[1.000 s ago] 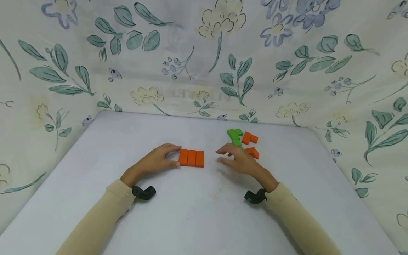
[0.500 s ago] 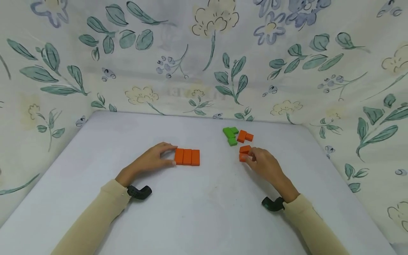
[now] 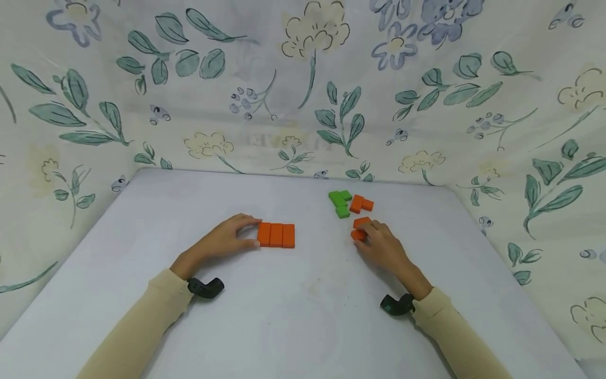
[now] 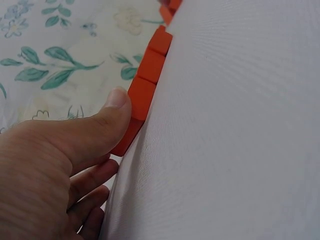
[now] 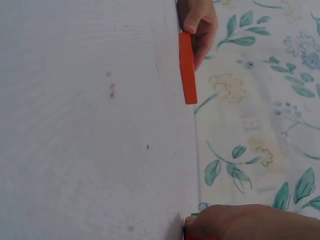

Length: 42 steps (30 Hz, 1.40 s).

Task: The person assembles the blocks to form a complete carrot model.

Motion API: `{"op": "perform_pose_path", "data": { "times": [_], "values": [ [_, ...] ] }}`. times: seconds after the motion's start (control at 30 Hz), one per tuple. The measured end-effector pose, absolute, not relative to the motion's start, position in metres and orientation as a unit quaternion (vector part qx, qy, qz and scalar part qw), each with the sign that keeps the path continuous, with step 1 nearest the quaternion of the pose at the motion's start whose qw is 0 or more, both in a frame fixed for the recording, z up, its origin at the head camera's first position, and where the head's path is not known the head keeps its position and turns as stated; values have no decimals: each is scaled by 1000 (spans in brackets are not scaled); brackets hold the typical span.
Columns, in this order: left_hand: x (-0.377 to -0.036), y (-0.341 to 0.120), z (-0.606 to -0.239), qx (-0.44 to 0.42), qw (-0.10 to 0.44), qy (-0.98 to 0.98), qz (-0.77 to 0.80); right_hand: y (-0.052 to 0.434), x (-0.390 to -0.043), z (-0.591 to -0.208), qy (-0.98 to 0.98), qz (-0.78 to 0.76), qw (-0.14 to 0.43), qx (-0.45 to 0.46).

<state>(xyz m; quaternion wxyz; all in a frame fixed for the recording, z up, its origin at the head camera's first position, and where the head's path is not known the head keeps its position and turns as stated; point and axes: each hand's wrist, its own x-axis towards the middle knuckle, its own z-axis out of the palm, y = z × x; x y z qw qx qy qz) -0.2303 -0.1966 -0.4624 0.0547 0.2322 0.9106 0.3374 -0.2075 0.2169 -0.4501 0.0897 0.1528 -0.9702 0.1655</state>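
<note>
Left hand pinches the orange block row; right hand grips a loose orange block — lift it cleanly, keep the row braced.

My left hand lies low, fingers toward two o'clock; my right hand curls, pointing eleven o'clock

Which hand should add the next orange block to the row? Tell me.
Right, probably. The right hand already grips the loose orange block, while the left hand steadies the orange row.
</note>
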Motion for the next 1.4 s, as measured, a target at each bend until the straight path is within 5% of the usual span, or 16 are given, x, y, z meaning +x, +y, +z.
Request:
{"op": "perform_pose_path", "data": {
  "times": [1.4],
  "values": [
    [-227,-198,-462,226,58,909,346,214,-202,-440,-947,299,44,110]
  ]
}}
